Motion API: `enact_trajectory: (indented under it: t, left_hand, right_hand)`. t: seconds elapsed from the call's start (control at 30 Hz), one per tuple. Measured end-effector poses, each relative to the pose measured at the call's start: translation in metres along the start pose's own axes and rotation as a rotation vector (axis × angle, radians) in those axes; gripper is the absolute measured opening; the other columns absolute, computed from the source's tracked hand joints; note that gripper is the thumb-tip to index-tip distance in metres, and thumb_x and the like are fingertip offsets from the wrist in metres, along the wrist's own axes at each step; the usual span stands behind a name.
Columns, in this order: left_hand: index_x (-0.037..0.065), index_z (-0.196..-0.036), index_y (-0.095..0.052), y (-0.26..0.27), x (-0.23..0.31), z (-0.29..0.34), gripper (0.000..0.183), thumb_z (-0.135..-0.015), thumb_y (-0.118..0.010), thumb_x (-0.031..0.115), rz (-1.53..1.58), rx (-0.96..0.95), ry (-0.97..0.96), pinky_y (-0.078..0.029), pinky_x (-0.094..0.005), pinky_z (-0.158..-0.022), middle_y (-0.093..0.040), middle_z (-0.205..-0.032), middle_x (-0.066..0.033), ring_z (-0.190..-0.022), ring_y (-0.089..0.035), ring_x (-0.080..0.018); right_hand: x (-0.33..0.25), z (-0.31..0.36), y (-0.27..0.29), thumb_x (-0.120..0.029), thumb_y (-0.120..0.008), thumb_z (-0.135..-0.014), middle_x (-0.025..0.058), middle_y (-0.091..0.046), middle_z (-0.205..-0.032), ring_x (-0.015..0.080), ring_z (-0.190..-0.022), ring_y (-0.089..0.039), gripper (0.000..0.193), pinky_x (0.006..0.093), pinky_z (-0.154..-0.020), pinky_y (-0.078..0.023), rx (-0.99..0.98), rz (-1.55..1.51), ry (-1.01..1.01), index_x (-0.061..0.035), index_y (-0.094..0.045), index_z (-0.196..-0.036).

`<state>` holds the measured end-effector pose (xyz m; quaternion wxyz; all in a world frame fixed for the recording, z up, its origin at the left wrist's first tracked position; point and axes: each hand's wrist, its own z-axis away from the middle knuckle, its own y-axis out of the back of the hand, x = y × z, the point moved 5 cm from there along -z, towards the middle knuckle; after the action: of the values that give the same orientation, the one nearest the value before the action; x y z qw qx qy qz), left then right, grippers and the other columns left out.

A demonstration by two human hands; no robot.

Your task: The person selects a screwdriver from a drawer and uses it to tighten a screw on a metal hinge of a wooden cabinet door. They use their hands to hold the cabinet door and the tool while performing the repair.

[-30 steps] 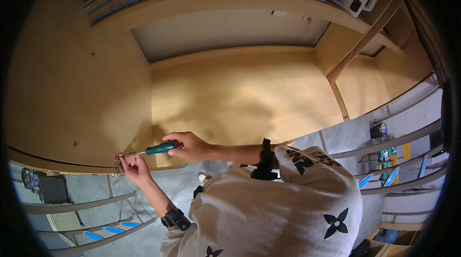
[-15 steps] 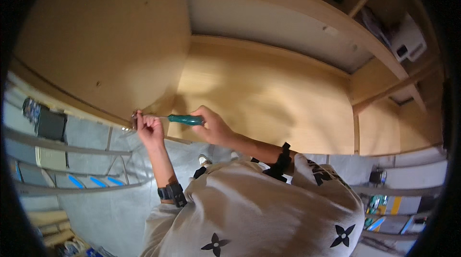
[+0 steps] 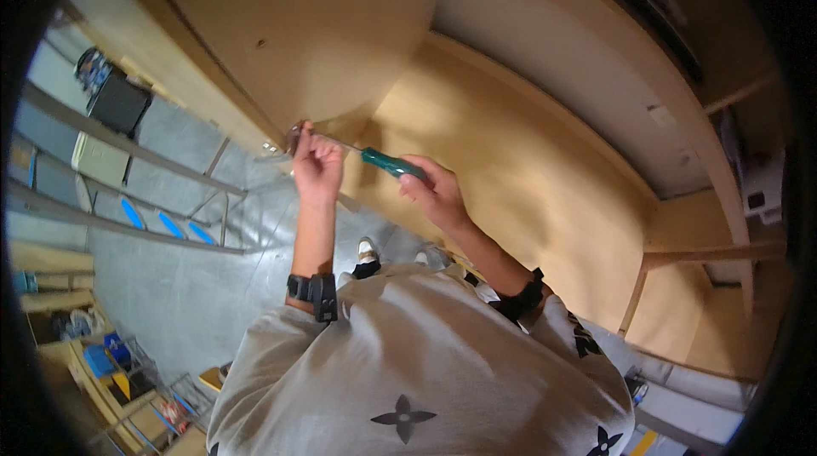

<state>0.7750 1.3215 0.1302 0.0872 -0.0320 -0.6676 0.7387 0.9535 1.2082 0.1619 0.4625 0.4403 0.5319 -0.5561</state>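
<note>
My right hand (image 3: 436,192) is closed round the green handle of a screwdriver (image 3: 390,162). Its metal shaft points left, toward the edge of a wooden side panel (image 3: 289,22). There my left hand (image 3: 318,171) is closed, palm up, with its fingertips pinching a small metal fitting (image 3: 294,139) at the panel's front edge. The fitting looks like a cabinet hinge, though the fingers partly hide it. The screwdriver's tip is behind the left fingers, so whether it sits in a screw cannot be seen.
The wooden shelf board (image 3: 511,175) spreads out beyond my right hand. Items stand in the upper compartments, among them a white device (image 3: 760,192). On the left, a metal ladder (image 3: 162,217) with blue treads stands on the grey floor (image 3: 187,303), near a black box (image 3: 119,104).
The view has turned, so the cabinet now appears tilted and my hands sit higher and further right. Both hands keep their holds, on the screwdriver and at the fitting.
</note>
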Motion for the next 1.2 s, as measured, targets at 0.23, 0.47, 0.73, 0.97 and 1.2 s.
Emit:
enact_trajectory:
  t: [0.23, 0.47, 0.73, 0.97, 1.2]
  left_hand:
    - [-0.001, -0.1, -0.056, -0.001, -0.002, 0.004, 0.017, -0.089, -0.053, 0.011, 0.007, 0.073, -0.092, -0.03, -0.0223, -0.052, -0.036, -0.061, 0.0026, -0.053, -0.033, -0.0081]
    - [-0.001, -0.091, -0.054, 0.002, 0.0, -0.003, 0.008, -0.09, -0.051, 0.005, 0.034, 0.083, -0.153, -0.029, -0.0212, -0.047, -0.042, -0.06, 0.0007, -0.051, -0.033, -0.0089]
    - [0.0, -0.096, -0.058, -0.004, -0.001, 0.002, 0.014, -0.089, -0.052, 0.01, -0.002, 0.031, -0.129, -0.03, -0.0235, -0.054, -0.04, -0.06, 0.0017, -0.054, -0.034, -0.0104]
    - [0.001, -0.093, -0.058, -0.003, -0.005, 0.003, 0.01, -0.087, -0.055, 0.009, -0.002, 0.052, -0.095, -0.034, -0.0222, -0.055, -0.047, -0.065, 0.0015, -0.056, -0.038, -0.0106]
    - [0.004, -0.092, -0.058, 0.001, -0.003, 0.003, 0.007, -0.087, -0.057, 0.008, -0.048, 0.279, -0.167, -0.044, -0.023, -0.065, -0.059, -0.078, -0.0001, -0.067, -0.051, -0.0084]
  right_hand:
    - [-0.022, 0.003, -0.006, 0.007, -0.058, -0.077, 0.0063, -0.051, -0.097, 0.0125, -0.084, -0.053, 0.028, 0.0214, -0.069, -0.044, 0.129, 0.401, 0.42, -0.0005, -0.056, -0.104]
    - [-0.015, 0.002, -0.014, 0.003, -0.056, -0.08, 0.011, -0.052, -0.096, 0.016, -0.074, -0.054, 0.031, 0.0224, -0.059, -0.042, 0.075, 0.166, 0.25, -0.0036, -0.052, -0.111]
    - [0.011, -0.008, -0.007, -0.014, -0.055, -0.089, 0.0081, -0.056, -0.088, 0.0107, -0.068, -0.053, 0.032, 0.0213, -0.06, -0.042, -0.094, -0.184, -0.286, -0.0019, -0.049, -0.118]
    - [-0.017, -0.009, -0.008, 0.0, -0.066, -0.075, 0.004, -0.054, -0.089, 0.0098, -0.08, -0.052, 0.042, 0.0211, -0.075, -0.042, 0.122, 0.465, 0.327, -0.001, -0.053, -0.115]
    - [0.011, -0.018, -0.013, -0.006, -0.058, -0.085, 0.0058, -0.056, -0.085, 0.0082, -0.07, -0.05, 0.026, 0.0177, -0.055, -0.037, -0.058, -0.285, -0.352, 0.0037, -0.054, -0.108]
